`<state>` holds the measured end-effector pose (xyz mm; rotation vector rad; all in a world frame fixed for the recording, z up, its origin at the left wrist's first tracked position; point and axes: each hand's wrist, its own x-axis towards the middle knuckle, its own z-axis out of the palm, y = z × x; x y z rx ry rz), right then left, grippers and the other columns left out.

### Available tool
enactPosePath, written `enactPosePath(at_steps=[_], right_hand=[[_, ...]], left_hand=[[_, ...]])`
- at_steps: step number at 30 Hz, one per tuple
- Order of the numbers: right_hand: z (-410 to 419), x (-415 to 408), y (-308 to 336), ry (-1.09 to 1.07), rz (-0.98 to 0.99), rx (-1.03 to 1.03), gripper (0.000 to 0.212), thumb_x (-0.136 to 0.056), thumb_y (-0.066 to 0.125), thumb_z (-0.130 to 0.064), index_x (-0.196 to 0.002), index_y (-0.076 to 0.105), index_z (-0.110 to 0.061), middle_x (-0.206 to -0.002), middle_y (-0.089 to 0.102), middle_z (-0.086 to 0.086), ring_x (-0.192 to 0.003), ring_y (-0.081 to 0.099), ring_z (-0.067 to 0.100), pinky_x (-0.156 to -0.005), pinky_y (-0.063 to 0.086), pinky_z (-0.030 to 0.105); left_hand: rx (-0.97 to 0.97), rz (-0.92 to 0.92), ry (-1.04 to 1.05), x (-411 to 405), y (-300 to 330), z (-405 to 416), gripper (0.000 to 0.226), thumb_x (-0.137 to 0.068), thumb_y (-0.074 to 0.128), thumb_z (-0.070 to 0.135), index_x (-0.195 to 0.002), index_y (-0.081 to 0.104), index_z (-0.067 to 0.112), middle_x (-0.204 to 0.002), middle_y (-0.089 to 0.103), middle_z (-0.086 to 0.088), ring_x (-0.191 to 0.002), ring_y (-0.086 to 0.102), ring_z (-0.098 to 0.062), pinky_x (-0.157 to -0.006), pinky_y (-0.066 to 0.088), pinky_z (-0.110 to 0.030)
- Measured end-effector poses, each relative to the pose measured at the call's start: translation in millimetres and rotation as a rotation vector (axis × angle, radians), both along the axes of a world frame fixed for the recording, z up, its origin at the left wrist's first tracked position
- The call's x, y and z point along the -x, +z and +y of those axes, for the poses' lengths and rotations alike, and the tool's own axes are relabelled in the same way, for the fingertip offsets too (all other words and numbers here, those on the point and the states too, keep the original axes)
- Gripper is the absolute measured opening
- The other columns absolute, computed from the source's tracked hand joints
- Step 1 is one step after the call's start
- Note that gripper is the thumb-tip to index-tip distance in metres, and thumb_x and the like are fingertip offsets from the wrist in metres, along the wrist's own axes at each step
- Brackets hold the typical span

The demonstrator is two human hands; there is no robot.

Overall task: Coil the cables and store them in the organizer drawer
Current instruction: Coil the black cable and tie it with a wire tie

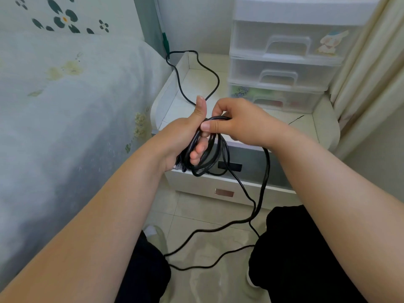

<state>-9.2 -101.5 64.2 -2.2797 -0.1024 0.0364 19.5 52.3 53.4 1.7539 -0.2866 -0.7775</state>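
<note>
A thin black cable (215, 159) is wound in several loops around my left hand (185, 136), which grips the bundle with the thumb pointing up. My right hand (238, 121) pinches a strand at the top of the loops, right beside the left thumb. The loose length hangs from the right hand and trails over the floor between my legs. A second stretch of black cable (209, 72) lies across the white nightstand top (306, 125) and runs behind it. The translucent organizer drawers (282, 68) stand at the nightstand's back right, all shut.
A bed with a pale floral cover (65, 106) fills the left side. Cream curtains (367, 84) hang at the right. The nightstand's own drawers (224, 192) face me below my hands. The floor is light tile (207, 215), with my dark trouser legs on it.
</note>
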Motion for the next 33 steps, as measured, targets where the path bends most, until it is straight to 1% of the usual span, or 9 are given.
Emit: enactPosePath(at_steps=[6, 9, 11, 13, 15, 18, 23, 28, 33], right_hand=[[-12, -12, -3, -0.01, 0.091, -0.249, 0.034, -0.079, 0.074, -0.033, -0.067, 0.045, -0.018, -0.047, 0.039, -0.011, -0.046, 0.032, 0.009, -0.042, 0.026, 0.018], [-13, -15, -6, -0.01, 0.068, -0.25, 0.035, -0.078, 0.068, -0.052, -0.081, 0.056, -0.019, -0.072, 0.057, -0.004, -0.065, 0.051, 0.008, -0.062, 0.041, 0.024], [-14, -15, -9, 0.061, 0.227, -0.323, 0.055, -0.076, 0.056, -0.068, -0.103, 0.062, -0.021, -0.106, 0.068, 0.004, -0.098, 0.065, 0.016, -0.087, 0.05, 0.034], [-13, -11, -15, 0.205, 0.415, -0.498, 0.046, -0.085, 0.049, -0.057, -0.114, 0.061, -0.024, -0.122, 0.063, 0.012, -0.113, 0.061, 0.026, -0.098, 0.048, 0.042], [-9, -11, -19, 0.243, 0.511, -0.641, 0.048, -0.084, 0.059, -0.043, -0.121, 0.057, -0.012, -0.118, 0.059, 0.016, -0.113, 0.058, 0.027, -0.1, 0.046, 0.043], [-4, -15, -24, 0.205, 0.587, -0.719, 0.081, -0.064, 0.082, -0.04, -0.125, 0.05, 0.002, -0.114, 0.049, 0.017, -0.111, 0.049, 0.029, -0.11, 0.035, 0.046], [5, -15, -27, 0.061, 0.56, -1.059, 0.011, -0.085, 0.061, -0.017, -0.086, 0.056, -0.008, -0.076, 0.059, 0.004, -0.078, 0.064, 0.021, -0.085, 0.052, 0.033], [16, -10, -24, 0.111, 0.531, -1.197, 0.019, -0.089, 0.054, -0.018, -0.071, 0.047, -0.014, -0.052, 0.041, -0.004, -0.051, 0.044, 0.011, -0.072, 0.053, 0.029], [11, -6, -20, 0.183, 0.554, -1.191, 0.031, -0.088, 0.049, -0.015, -0.057, 0.047, -0.015, -0.046, 0.036, -0.004, -0.046, 0.041, 0.011, -0.069, 0.052, 0.029]], left_hand=[[0.342, 0.325, -0.249, -1, -3, 9, 0.055, -0.065, 0.059, 0.068, -0.07, 0.041, 0.017, -0.042, 0.03, 0.009, -0.03, 0.025, -0.002, -0.032, 0.027, -0.016], [0.461, 0.344, -0.284, -2, -3, 12, 0.044, -0.065, 0.078, 0.049, -0.063, 0.046, 0.019, -0.04, 0.034, 0.011, -0.029, 0.03, 0.001, -0.032, 0.029, -0.015], [0.548, 0.372, -0.236, -2, -1, 13, 0.036, -0.071, 0.072, 0.048, -0.062, 0.053, 0.019, -0.037, 0.036, 0.012, -0.027, 0.032, 0.001, -0.031, 0.028, -0.014], [0.619, 0.394, -0.136, -2, 2, 14, 0.036, -0.079, 0.055, 0.05, -0.063, 0.052, 0.018, -0.034, 0.034, 0.011, -0.024, 0.031, 0.0, -0.029, 0.026, -0.013], [0.645, 0.374, -0.047, -3, 5, 15, 0.038, -0.08, 0.044, 0.052, -0.062, 0.048, 0.018, -0.031, 0.032, 0.011, -0.022, 0.028, 0.0, -0.027, 0.025, -0.013], [0.665, 0.358, 0.006, -2, 6, 17, 0.04, -0.081, 0.041, 0.053, -0.063, 0.046, 0.018, -0.031, 0.031, 0.011, -0.022, 0.027, -0.001, -0.028, 0.025, -0.013], [0.589, 0.271, 0.071, -3, 11, 19, 0.04, -0.079, 0.044, 0.056, -0.067, 0.041, 0.018, -0.031, 0.029, 0.011, -0.023, 0.026, -0.002, -0.031, 0.025, -0.015], [0.454, 0.16, 0.113, -3, 15, 20, 0.04, -0.074, 0.056, 0.056, -0.066, 0.042, 0.019, -0.034, 0.026, 0.011, -0.027, 0.023, -0.003, -0.033, 0.026, -0.017], [0.467, 0.197, 0.056, -3, 16, 20, 0.033, -0.079, 0.061, 0.037, -0.059, 0.041, 0.019, -0.037, 0.032, 0.009, -0.028, 0.027, -0.004, -0.035, 0.033, -0.018]])
